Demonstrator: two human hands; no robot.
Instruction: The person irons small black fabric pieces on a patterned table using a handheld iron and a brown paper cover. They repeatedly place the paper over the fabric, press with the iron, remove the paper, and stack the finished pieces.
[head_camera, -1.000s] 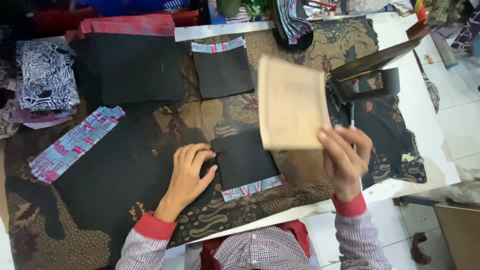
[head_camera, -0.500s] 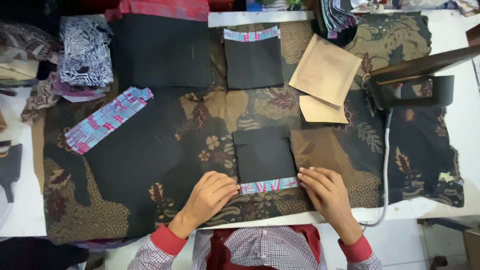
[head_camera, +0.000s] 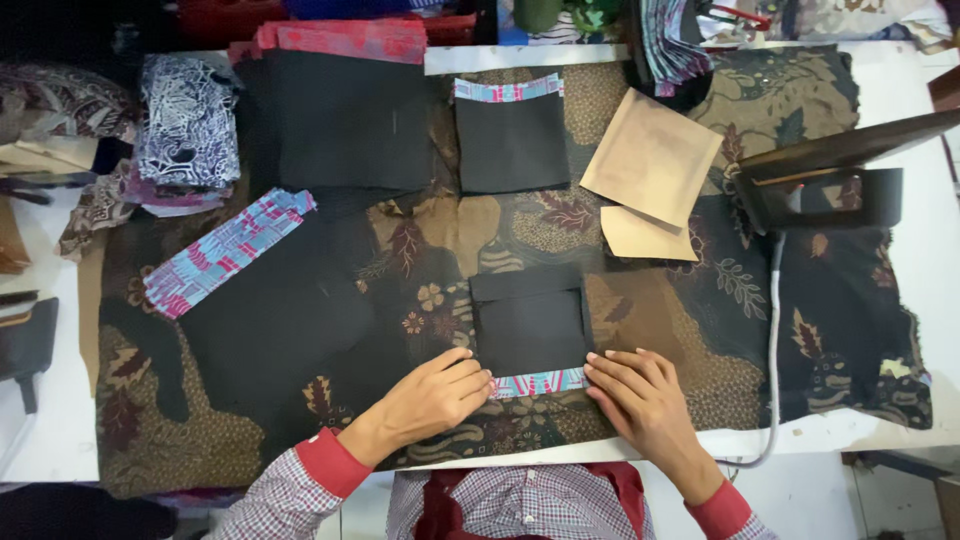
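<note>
A small black fabric pocket piece (head_camera: 530, 330) with a pink-and-blue patterned band along its near edge lies on the batik-covered table (head_camera: 450, 250). Its top and side edges look folded in. My left hand (head_camera: 430, 395) rests flat at the band's left end. My right hand (head_camera: 645, 395) lies flat at the band's right end. Both hands press on the cloth with fingers together and hold nothing. Two tan card templates (head_camera: 650, 170) lie beyond, to the right.
A second black pocket piece (head_camera: 510, 140) with a patterned band lies at the far centre. A large black cloth (head_camera: 330, 120) and a patterned strip (head_camera: 225, 250) lie left. An iron (head_camera: 830, 180) stands at right, its cord (head_camera: 775, 350) running to the front edge. Folded fabrics (head_camera: 185, 120) are stacked far left.
The tan card that my right hand held up a second ago now lies at the far right. Both hands have come down to the pocket piece's near band, and its edges are now folded.
</note>
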